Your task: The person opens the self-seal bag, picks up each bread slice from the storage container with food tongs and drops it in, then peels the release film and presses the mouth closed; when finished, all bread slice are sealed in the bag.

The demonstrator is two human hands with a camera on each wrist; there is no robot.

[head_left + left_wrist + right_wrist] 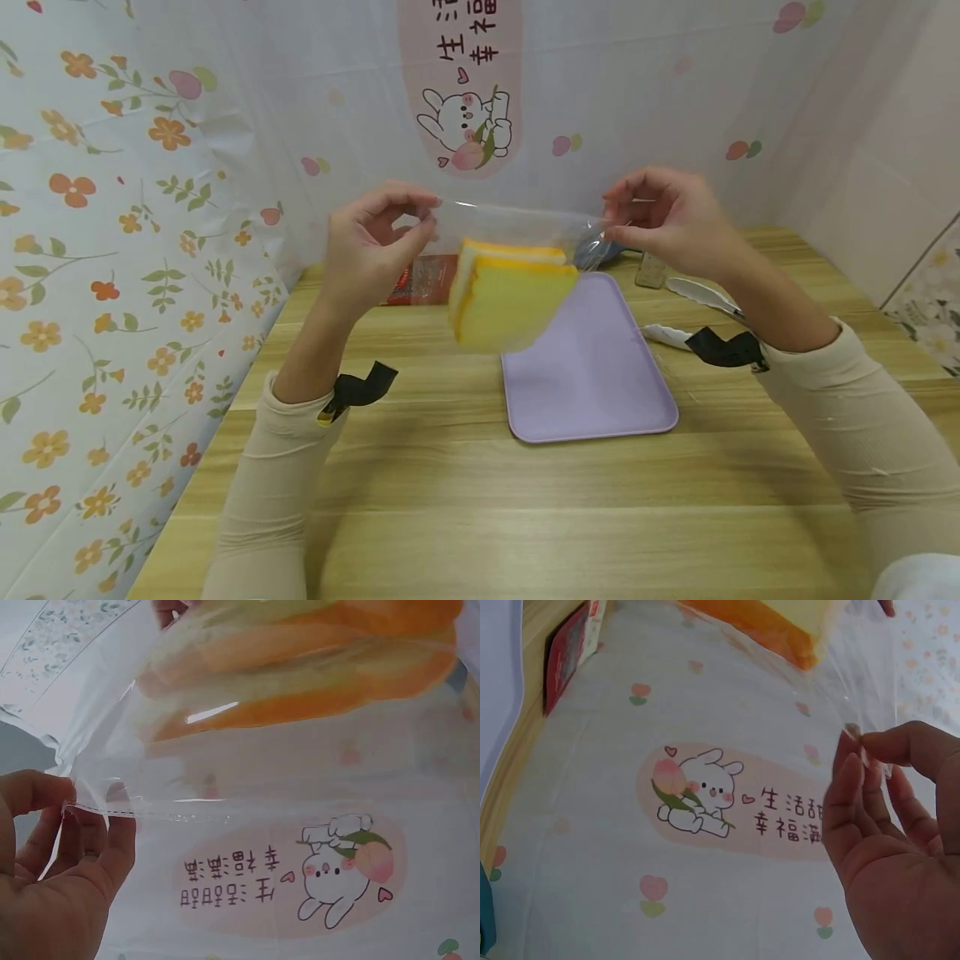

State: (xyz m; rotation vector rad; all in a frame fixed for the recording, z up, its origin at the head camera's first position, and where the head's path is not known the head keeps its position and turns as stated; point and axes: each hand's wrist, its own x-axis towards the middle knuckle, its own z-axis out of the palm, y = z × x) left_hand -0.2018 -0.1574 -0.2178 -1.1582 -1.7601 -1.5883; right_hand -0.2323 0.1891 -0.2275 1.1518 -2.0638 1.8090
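A clear plastic bag [510, 218] hangs in the air between both hands, its top edge stretched across. Inside it are bread slices [517, 304], pale yellow with orange crusts, somewhat blurred in the head view. My left hand [378, 242] pinches one top corner between thumb and fingers. At the opposite corner my right hand [671, 221] pinches the film, which bunches at the fingertips. In the left wrist view the bread [300, 667] shows through the film above the left hand [67, 870]. The right wrist view has the right hand [900, 817] gripping the gathered plastic [862, 690].
A lavender tray [592, 367] lies on the wooden table [480, 533], behind and below the bag. Farther back are a red packet [427, 281] and a dark blue object [600, 250]. White-tipped tongs [701, 293] lie right of the tray. A printed curtain [615, 100] backs the table.
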